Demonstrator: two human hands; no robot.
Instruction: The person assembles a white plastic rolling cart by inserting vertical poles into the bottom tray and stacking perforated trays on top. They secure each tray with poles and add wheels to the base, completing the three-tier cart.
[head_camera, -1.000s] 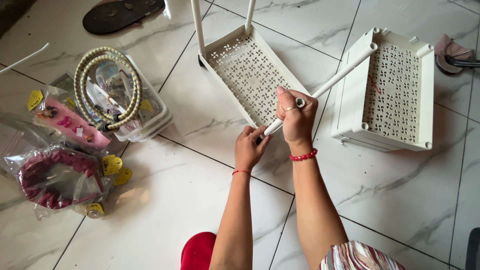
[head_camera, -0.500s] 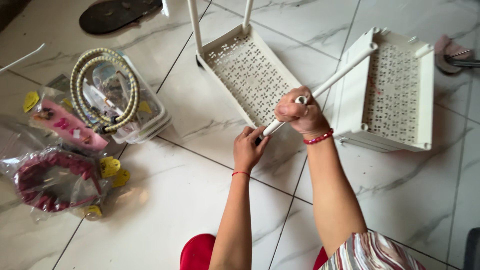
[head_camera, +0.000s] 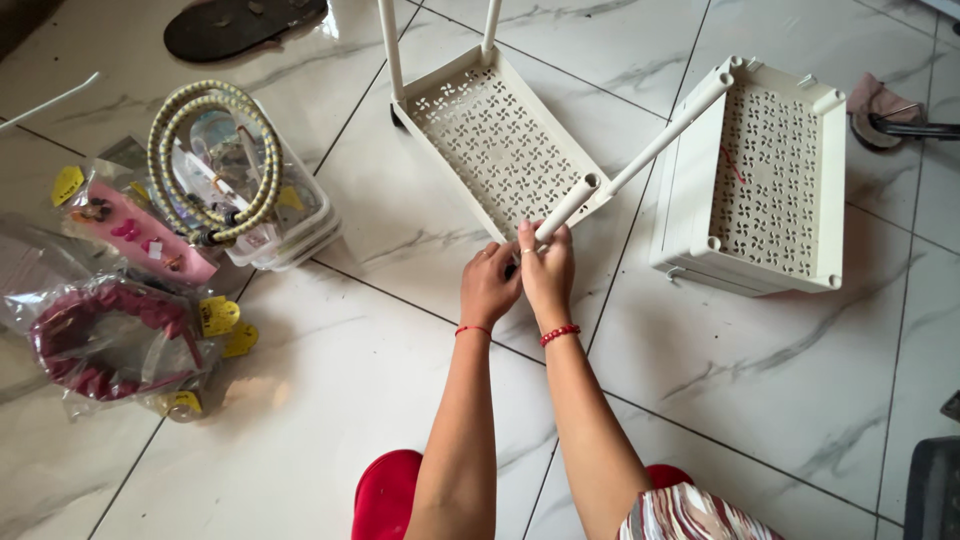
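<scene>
Left of floor (head_camera: 330, 400): clear pkg w/ dark-red hair bands (head_camera: 95, 340), yellow tags (head_camera: 218, 315) at its right edge; pink card of clips (head_camera: 135, 235) in clear wrap, yellow tag top-left; clear plastic box (head_camera: 290, 225) w/ coiled beige bungee cord (head_camera: 205, 160) lying on top. Count: 2 cream perforated shelf trays, 1 loose pole, 2 poles standing in far tray, 2 hands, 1 dark sandal (head_camera: 240, 22) at top edge. Near tray (head_camera: 490, 140) flat on tiles, centre; 2nd tray (head_camera: 770, 180) just right, tipped up on its side. Cream pole (head_camera: 640, 155) slanting from near tray's front corner up to 2nd tray's top corner; lower end at the fingertips. Left hand (head_camera: 488, 288) curled beside tray corner, touching right hand; right hand (head_camera: 548, 272) pinching pole's lower end, red bead bracelet at wrist. Open tile front-left and front-right of arms; clutter hugging left edge; dark object at lower-right frame edge, kind unclear.
</scene>
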